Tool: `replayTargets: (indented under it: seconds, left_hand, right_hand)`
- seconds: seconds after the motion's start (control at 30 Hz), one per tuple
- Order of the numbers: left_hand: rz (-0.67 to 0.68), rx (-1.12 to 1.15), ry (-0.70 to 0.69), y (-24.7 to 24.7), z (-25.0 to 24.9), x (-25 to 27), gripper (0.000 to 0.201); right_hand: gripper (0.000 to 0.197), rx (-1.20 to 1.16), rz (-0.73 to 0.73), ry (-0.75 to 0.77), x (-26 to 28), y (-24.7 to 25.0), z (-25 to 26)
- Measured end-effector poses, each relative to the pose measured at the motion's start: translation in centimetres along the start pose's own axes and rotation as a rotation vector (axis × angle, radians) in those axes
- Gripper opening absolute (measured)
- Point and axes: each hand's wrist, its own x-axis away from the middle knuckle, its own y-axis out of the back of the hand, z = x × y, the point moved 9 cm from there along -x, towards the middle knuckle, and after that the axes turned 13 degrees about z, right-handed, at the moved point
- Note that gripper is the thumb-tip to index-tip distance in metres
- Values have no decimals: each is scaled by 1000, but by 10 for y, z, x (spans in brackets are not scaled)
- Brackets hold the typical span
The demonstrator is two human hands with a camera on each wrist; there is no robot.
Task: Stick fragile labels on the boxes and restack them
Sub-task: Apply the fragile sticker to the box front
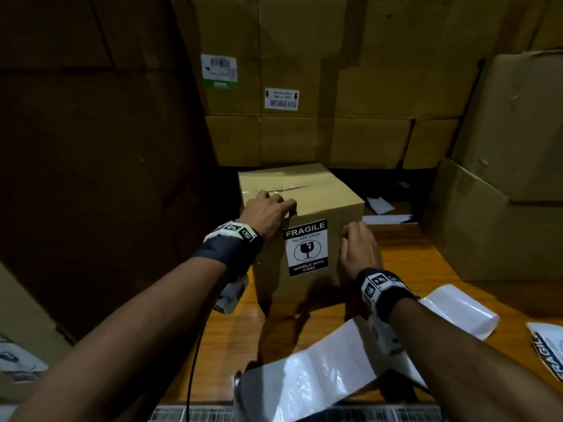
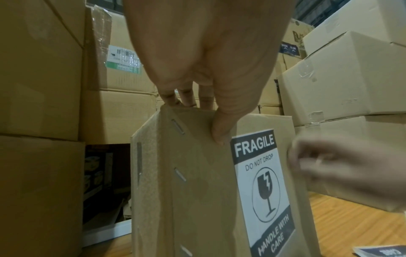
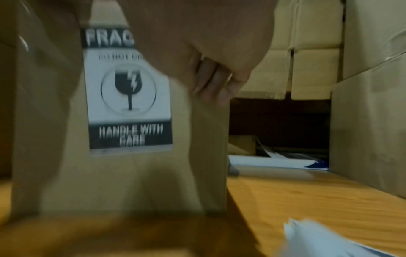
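Observation:
A small cardboard box (image 1: 316, 205) stands on the wooden table (image 1: 408, 269), with a black-and-white fragile label (image 1: 306, 248) stuck on its near face. My left hand (image 1: 268, 213) grips the box's top left edge: the fingers lie over the top and the thumb (image 2: 222, 132) presses the near face beside the label (image 2: 261, 187). My right hand (image 1: 359, 248) is at the box's right front corner, blurred, with its fingers (image 3: 211, 81) loosely curled against the edge and nothing in them. The label (image 3: 129, 97) looks flat on the box.
Glossy backing sheets (image 1: 304, 382) (image 1: 463, 312) lie on the near table. A loose fragile label (image 1: 548, 351) sits at the right edge. Big cartons wall in the back (image 1: 304, 132), right (image 1: 502, 208) and left (image 1: 91, 147). Papers (image 1: 387, 219) lie behind the box.

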Motion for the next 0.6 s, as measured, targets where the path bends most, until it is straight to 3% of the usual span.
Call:
replayTargets:
  seconds: [0.1,0.2,0.3,0.6]
  left_hand:
    - [-34,-34,25,-2,5,6,34]
    - [-35,-71,81,-9,21,16,49]
    - [-35,-67,126,-14,45,31,62]
    - [-144,0,340,-41,106,75,80]
  right_hand:
    - [49,-70,-197,-3,-2,45,3]
    - [79,-32,43,46,-21,50,16]
    - [71,-71,323,135,-25,29,37]
    - [69,-68,264,221,-39,-5,107]
